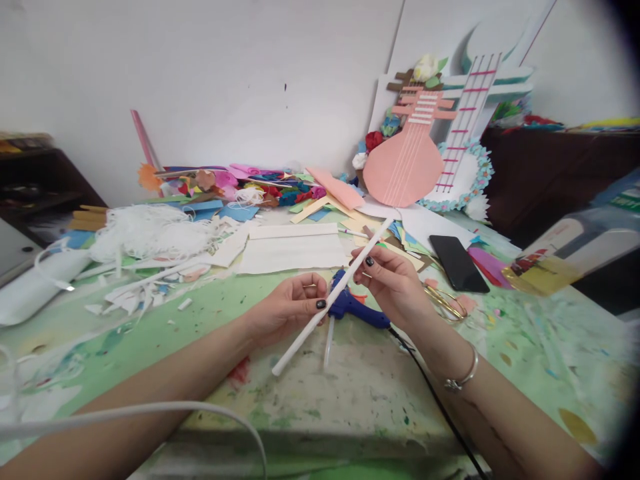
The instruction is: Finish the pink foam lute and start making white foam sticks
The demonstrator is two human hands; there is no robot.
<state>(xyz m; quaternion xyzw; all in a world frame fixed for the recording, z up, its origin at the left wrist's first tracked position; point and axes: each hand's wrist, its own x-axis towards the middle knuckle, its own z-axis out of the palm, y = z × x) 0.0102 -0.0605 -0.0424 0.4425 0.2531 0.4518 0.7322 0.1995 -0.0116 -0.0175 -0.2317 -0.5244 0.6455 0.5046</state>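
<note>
Between my two hands I hold a thin white rolled paper tube point(305, 335), slanting from lower left to upper right above the table. My left hand point(290, 303) pinches it near the middle, thumb on top. Farther up, my right hand point(393, 280) grips it between thumb and fingers. Behind and under the tube lies a blue glue gun point(357, 309) with a clear glue stick point(329, 343) sticking out of it; my hands and the tube partly hide it. A white paper sheet point(293, 250) with a folded top edge lies just beyond.
A black phone point(459, 264) and gold-handled scissors point(447, 303) lie on the right, near a plastic bottle point(555, 257). White string point(150, 233) and paper scraps fill the left. Pink point(404, 167) and white paper instruments lean on the wall. A white cable point(200, 405) crosses the front left.
</note>
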